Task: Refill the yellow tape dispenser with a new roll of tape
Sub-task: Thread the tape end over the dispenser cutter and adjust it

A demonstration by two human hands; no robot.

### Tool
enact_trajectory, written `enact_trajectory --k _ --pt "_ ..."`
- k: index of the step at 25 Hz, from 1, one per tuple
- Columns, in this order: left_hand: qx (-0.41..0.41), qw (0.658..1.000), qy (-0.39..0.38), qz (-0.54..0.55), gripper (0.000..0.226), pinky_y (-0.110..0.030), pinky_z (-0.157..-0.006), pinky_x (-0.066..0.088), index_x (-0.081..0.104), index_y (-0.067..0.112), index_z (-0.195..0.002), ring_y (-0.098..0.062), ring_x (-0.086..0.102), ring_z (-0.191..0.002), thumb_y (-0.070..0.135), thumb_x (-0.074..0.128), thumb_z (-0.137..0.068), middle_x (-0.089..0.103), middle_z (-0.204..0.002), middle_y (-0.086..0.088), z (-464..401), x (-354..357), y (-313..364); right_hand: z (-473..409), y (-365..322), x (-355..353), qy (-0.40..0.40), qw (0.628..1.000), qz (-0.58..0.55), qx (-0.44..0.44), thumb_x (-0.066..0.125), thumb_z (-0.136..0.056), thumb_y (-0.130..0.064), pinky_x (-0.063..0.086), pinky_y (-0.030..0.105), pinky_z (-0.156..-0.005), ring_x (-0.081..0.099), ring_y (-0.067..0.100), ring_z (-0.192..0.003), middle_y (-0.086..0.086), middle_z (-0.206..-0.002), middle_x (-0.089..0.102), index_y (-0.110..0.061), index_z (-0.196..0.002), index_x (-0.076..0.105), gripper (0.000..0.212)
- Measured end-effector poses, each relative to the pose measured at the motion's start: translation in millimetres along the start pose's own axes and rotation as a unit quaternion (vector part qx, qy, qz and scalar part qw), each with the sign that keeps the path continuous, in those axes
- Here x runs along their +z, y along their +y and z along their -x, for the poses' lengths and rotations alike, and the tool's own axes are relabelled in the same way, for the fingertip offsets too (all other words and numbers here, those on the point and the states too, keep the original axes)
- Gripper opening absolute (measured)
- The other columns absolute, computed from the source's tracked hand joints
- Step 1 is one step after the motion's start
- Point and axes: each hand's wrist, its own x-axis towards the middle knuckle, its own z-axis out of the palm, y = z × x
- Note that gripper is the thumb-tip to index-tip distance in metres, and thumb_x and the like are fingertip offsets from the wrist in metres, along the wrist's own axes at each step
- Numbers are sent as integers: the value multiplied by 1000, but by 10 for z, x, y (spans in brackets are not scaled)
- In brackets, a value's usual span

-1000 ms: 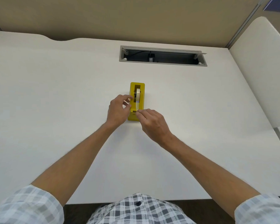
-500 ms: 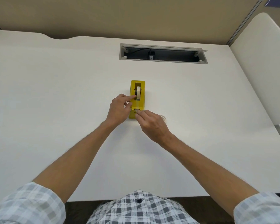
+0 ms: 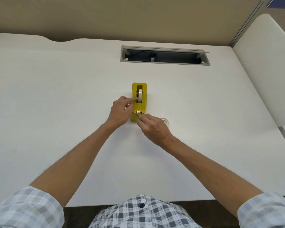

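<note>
Head view: yellow tape dispenser [image 3: 139,102] stands mid-desk [image 3: 56,112], long axis running away from the person. Tape roll [image 3: 140,95] sits upright in its well. Left hand [image 3: 120,111] lies against the dispenser's left side, index finger stretched out onto the roll/hub, other fingers loosely curled; steadying, not clamping. Right hand [image 3: 152,127] is at the near end, fingertips [image 3: 140,116] pinched narrow at the cutter [image 3: 139,111], apparently on the tape's free end, though the strip is too thin to confirm.

Just behind the right hand, a second, pale roll or core [image 3: 165,120] lies flat on the desk, partly hidden.

Handling, as judgement: dispenser body prob. stiff and weighted, best braced at its sides. Tape is light, floppy, sticky; hold the end by its edges. Cutter teeth likely sharp.
</note>
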Motion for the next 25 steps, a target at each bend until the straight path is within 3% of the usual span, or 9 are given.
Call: enact_trajectory --k 4,7,10,13,19,25 --pt "15 1000 -17 4 39 -39 -88 55 62 27 -129 -16 58 -98 26 44 -94 54 -107 1 48 -26 -23 9 41 58 7 1000 1 5 70 -77 9 55 31 -56 65 23 -66 9 -76 68 -4 -74 69 13" --pt "35 998 -46 -15 49 -27 -89 49 55 31 -135 -14 56 -105 35 46 -87 50 -120 1 113 -44 -66 5 65 125 12 1000 1 15 71 -78 7 55 31 -57 66 23 -69 9 -80 69 -2 -80 72 9" --pt "51 997 -65 10 49 -13 -86 50 50 31 -139 -13 51 -113 29 58 -90 45 -129 0 174 -30 -140 9 71 190 28 999 -9 21 71 -82 5 56 32 -60 67 25 -73 11 -84 70 0 -85 72 6" --pt "63 995 -63 36 49 -13 -86 52 53 28 -138 -12 50 -117 21 64 -91 46 -133 -1 205 -16 -176 19 67 234 32 998 -20 49 69 -86 2 55 34 -57 65 26 -76 12 -89 70 0 -85 72 3" --pt "77 995 -63 9 50 -21 -88 54 52 30 -138 -15 49 -122 33 65 -90 46 -139 -2 198 -5 -224 29 59 285 35 997 -7 64 67 -87 1 51 36 -53 62 25 -73 11 -87 67 -1 -82 70 7" --pt "74 995 -53 -29 53 -21 -87 54 51 34 -138 -15 59 -104 43 64 -88 47 -140 0 181 27 -255 68 57 236 24 997 10 76 70 -84 -1 47 34 -50 61 23 -71 7 -91 70 -5 -81 72 5"
